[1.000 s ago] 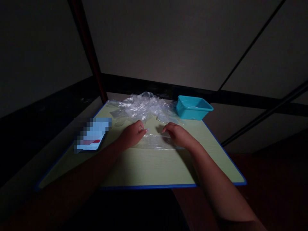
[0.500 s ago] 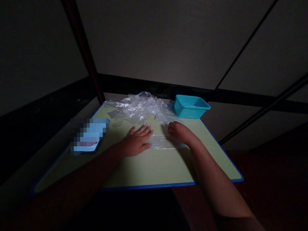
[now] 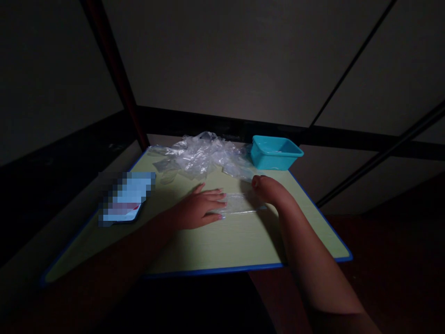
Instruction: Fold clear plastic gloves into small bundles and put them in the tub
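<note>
A clear flat plastic bag (image 3: 239,204) lies lengthwise across the middle of the table. My left hand (image 3: 199,209) rests palm down with its fingers stretched out, the fingertips on the bag's left end. Over the right end is my right hand (image 3: 270,189), its fingers curled in and mostly hidden behind the back of the hand. Whether anything is between those fingers cannot be made out. Beyond both hands spreads a crumpled heap of clear plastic bags (image 3: 205,155).
A turquoise plastic basket (image 3: 273,161) stands at the table's back right corner. At the left edge lies a phone (image 3: 130,199), partly blurred out. The pale table (image 3: 222,246) has a blue rim and stands close to dark panels behind.
My right hand has shifted slightly to the right and turned, so its fingers show less. My left hand's fingertips have moved a little rightward, with the fingers pointing more to the right.
</note>
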Tool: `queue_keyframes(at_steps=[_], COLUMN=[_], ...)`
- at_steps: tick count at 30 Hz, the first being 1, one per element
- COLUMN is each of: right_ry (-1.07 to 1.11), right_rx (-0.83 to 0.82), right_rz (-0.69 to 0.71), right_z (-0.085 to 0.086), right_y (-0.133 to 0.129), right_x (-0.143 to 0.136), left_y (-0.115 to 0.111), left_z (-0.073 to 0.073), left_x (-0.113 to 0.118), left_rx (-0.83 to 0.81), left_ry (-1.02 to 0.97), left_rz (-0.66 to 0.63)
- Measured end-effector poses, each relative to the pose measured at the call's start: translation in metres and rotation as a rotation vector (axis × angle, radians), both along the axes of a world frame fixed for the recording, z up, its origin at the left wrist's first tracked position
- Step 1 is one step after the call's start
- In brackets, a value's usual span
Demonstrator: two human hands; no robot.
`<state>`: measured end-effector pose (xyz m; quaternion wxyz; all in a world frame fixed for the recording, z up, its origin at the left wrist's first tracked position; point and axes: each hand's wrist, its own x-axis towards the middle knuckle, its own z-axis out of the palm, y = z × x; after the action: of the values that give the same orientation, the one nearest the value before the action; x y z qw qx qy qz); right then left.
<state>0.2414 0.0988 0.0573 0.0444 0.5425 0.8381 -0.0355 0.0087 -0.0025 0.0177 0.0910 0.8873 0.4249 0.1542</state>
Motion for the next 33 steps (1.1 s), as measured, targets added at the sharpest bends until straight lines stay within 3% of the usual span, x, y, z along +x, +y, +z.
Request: queue_keyframes(at_steps=[5,10,21,33], right_ry=[0.011,0.062,0.031,-0.094], right_rx=[-0.056,-0.043,-0.123,-0.226], right_rz=[0.018,0.034,0.038,0.168], right_z=[-0.007,-0.012,-0.005,0.003], right_y=[0.005,0.008,0.003,0.001], right_x=[0.001,0.002,-0.004,-0.002], left_y=[0.003,0.005,0.004,0.004], left_z=[0.000,0.001,0.000,0.001], left_x=[-0.001,-0.001,0.000,0.000], left_rx=[0.098,0.087,0.063,0.063], left_ry=[-0.138,-0.128,-0.131,-0.127], left_rz=[-0.046,-0.078,-0.078,-0.075])
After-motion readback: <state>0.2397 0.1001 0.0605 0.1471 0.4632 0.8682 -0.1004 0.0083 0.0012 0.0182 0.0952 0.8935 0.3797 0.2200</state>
